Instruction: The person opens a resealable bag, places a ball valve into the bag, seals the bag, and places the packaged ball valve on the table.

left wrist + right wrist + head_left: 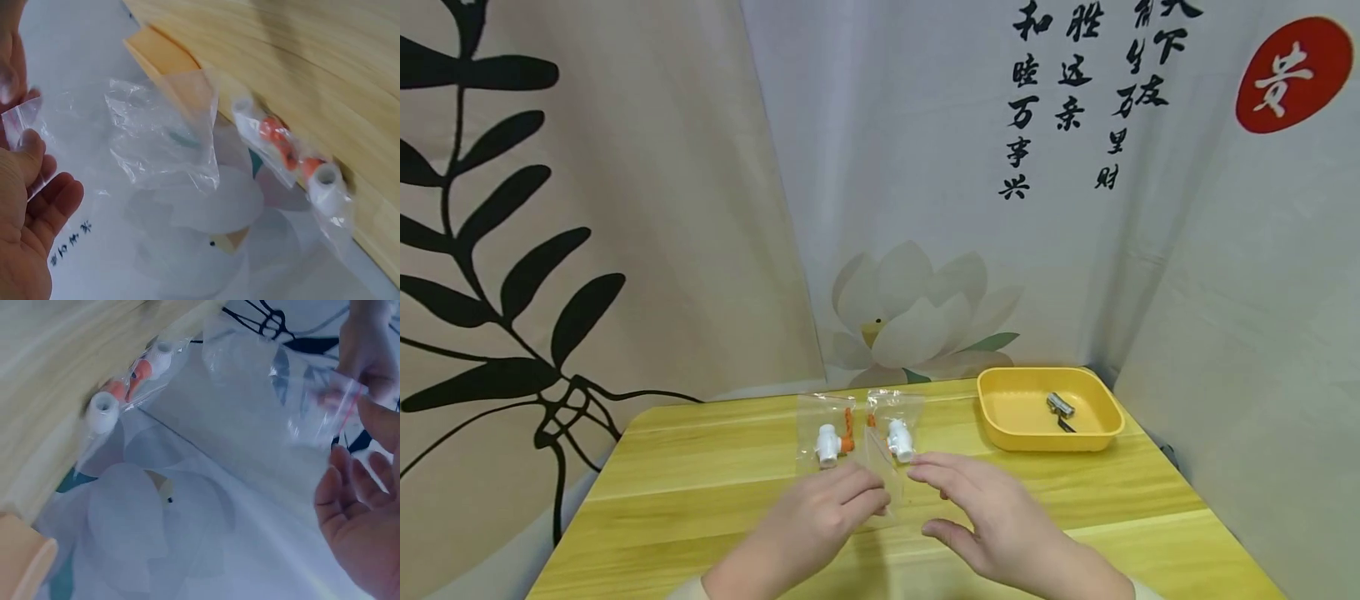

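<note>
My left hand point(820, 521) pinches the edge of a clear zip bag point(162, 137), which hangs up from the fingers and looks flat, with nothing visible inside. A reddish zip line runs along the held edge in the right wrist view. Beside it, my right hand point(992, 517) is spread, its fingers extended and the thumb apart, close to the bag and holding nothing. Beyond the hands lie two white valves with orange handles, each in a clear bag: the left valve point(827, 446) and the right valve point(900, 440), partly covered by the held bag.
A yellow tray point(992, 429) sits at the back right of the wooden table point(700, 475), holding small metal parts point(1060, 406). Printed cloth curtains point(910, 167) hang behind the table.
</note>
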Tool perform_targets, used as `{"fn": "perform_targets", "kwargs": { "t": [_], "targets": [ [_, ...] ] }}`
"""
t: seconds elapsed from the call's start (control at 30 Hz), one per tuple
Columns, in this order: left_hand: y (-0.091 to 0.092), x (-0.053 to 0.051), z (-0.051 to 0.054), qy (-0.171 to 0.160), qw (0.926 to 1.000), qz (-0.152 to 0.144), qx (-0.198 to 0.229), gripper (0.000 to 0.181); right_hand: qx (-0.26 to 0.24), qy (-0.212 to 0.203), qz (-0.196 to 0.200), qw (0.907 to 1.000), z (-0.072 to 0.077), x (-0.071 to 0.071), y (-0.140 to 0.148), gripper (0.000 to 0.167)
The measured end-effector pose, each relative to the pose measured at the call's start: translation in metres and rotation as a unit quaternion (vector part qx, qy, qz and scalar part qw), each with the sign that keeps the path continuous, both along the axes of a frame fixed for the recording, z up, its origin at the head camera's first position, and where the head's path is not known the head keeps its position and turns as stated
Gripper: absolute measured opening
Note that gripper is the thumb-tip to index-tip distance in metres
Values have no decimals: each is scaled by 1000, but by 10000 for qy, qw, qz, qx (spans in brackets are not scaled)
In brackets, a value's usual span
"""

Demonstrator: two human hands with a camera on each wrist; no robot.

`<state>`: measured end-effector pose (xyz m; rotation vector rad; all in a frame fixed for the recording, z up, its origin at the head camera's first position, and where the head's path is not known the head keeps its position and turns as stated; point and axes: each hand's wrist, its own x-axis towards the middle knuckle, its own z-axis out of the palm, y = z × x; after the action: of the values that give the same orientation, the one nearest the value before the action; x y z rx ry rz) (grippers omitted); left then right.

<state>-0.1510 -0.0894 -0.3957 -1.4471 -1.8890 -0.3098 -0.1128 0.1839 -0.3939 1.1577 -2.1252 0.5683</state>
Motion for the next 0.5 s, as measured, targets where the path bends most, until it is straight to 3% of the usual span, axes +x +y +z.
{"fn": "perform_targets", "kwargs": {
  "t": [0.13,0.27,0.37,0.5],
  "targets": [
    [8,-1,0,220,9996,-137,-123,16,356,742,349,9960,7,-6,-10,62],
    [10,-3,-1,490,9982,-246,-225,9,738,964,308,9921,8,-14,-12,64],
    [9,-3,-2,555,9977,-286,-272,8,1020,1011,139,9895,8,-21,-11,56],
    [8,-2,-2,633,9969,-311,-349,7,1469,1318,120,9803,10,-28,-11,30]
  ]
}}
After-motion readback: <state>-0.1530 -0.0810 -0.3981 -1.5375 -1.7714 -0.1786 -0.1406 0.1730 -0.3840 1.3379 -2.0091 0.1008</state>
